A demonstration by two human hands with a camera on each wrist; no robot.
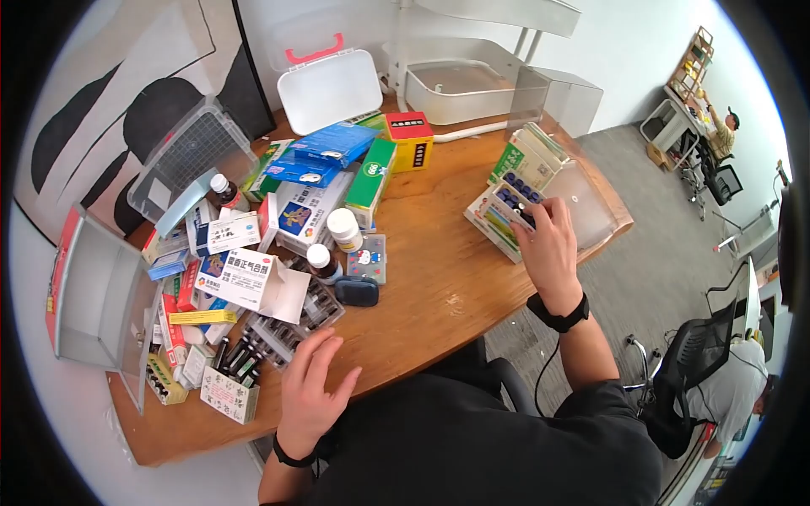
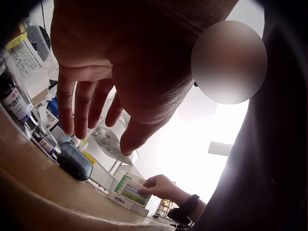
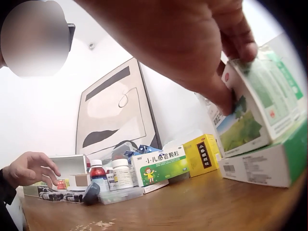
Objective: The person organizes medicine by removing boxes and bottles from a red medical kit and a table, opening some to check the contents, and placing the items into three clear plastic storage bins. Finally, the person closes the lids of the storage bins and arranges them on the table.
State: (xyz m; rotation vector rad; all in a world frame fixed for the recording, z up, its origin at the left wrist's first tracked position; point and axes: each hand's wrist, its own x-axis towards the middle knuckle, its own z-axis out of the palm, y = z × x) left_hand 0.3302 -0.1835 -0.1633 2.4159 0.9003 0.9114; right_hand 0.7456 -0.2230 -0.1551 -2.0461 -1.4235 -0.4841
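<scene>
My right hand (image 1: pixel 550 253) pinches the edge of an open medicine box (image 3: pixel 240 127), thumb on its landscape-printed face. Dark-capped vials (image 1: pixel 516 191) fill its top. Another flat medicine box (image 3: pixel 257 166) lies beneath it, and a green-and-white carton (image 1: pixel 531 153) stands right behind. My left hand (image 1: pixel 310 384), fingers spread and holding nothing, hovers over the table's front edge. Closest to it are a clear tray of ampoules (image 1: pixel 274 337) and a small dark case (image 1: pixel 357 291). An opened white carton (image 1: pixel 236 278) lies just beyond.
A heap of medicine boxes and bottles covers the table's left side, with a clear bin (image 1: pixel 110 295) at its edge. A yellow-and-red box (image 1: pixel 410 142), a white lidded case (image 1: pixel 331 91) and a white rack (image 1: pixel 464 88) stand behind. Two people sit in the room at right.
</scene>
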